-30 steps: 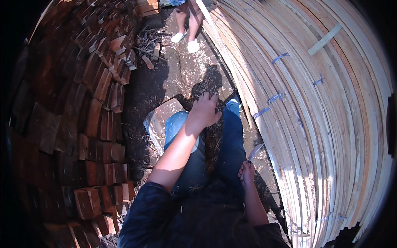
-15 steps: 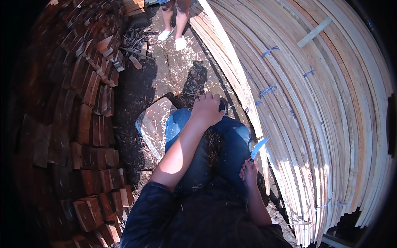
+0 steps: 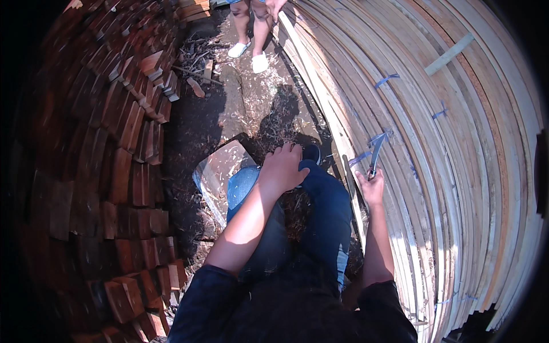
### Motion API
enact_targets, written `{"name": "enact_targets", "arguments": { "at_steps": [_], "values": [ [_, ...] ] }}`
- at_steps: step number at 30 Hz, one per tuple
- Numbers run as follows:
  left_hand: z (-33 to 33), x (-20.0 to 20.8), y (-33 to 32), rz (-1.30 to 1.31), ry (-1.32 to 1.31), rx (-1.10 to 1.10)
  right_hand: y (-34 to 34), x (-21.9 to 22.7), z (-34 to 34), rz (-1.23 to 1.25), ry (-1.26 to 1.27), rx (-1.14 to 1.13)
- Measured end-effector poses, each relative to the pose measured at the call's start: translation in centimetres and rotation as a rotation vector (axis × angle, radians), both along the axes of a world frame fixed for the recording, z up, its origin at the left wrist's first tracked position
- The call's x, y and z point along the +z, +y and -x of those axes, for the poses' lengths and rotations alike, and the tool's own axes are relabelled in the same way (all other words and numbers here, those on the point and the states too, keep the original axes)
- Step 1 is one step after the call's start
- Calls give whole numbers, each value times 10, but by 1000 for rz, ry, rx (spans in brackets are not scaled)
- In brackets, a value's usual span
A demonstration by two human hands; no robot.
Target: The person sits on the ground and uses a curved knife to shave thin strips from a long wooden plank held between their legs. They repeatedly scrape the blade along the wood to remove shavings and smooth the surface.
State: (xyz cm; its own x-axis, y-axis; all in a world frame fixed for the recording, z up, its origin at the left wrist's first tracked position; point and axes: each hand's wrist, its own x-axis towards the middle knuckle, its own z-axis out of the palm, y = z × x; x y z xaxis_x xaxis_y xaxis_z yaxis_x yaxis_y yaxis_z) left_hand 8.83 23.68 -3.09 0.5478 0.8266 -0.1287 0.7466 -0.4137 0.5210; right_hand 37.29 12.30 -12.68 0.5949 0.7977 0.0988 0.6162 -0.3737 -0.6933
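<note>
My right hand (image 3: 372, 187) is closed round the handle of a curved knife (image 3: 376, 153). The blade points up and away from me, over the stack of long pale wood strips (image 3: 423, 148). Close to the blade's tip is a blue tie (image 3: 380, 138) on the strips; whether they touch I cannot tell. Above my knees my left hand (image 3: 281, 168) is held palm down with its fingers stretched out, holding nothing. Along the stack's near side runs one lighter strip (image 3: 313, 74), its far end next to another person's hand (image 3: 276, 6).
Stacked reddish-brown wood blocks (image 3: 128, 171) rise on my left. A flat board (image 3: 226, 166) lies on the shaving-strewn ground by my left knee. Ahead stands a person in white shoes (image 3: 259, 63). A loose pale stick (image 3: 449, 55) lies across the strips.
My right hand has carried the knife forward and up, from beside my thigh to the blue tie. The other person's hand has come into view at the lighter strip's far end.
</note>
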Motion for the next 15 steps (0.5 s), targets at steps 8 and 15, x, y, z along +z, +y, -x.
{"name": "enact_targets", "arguments": {
  "at_steps": [8, 15],
  "values": [
    [-2, 3, 3, 51, 34, -34, 52, -98, 1, 503, 540, 107],
    [-6, 6, 7, 63, 36, -61, 84, -135, -2, 673, 612, 268]
  ]
}}
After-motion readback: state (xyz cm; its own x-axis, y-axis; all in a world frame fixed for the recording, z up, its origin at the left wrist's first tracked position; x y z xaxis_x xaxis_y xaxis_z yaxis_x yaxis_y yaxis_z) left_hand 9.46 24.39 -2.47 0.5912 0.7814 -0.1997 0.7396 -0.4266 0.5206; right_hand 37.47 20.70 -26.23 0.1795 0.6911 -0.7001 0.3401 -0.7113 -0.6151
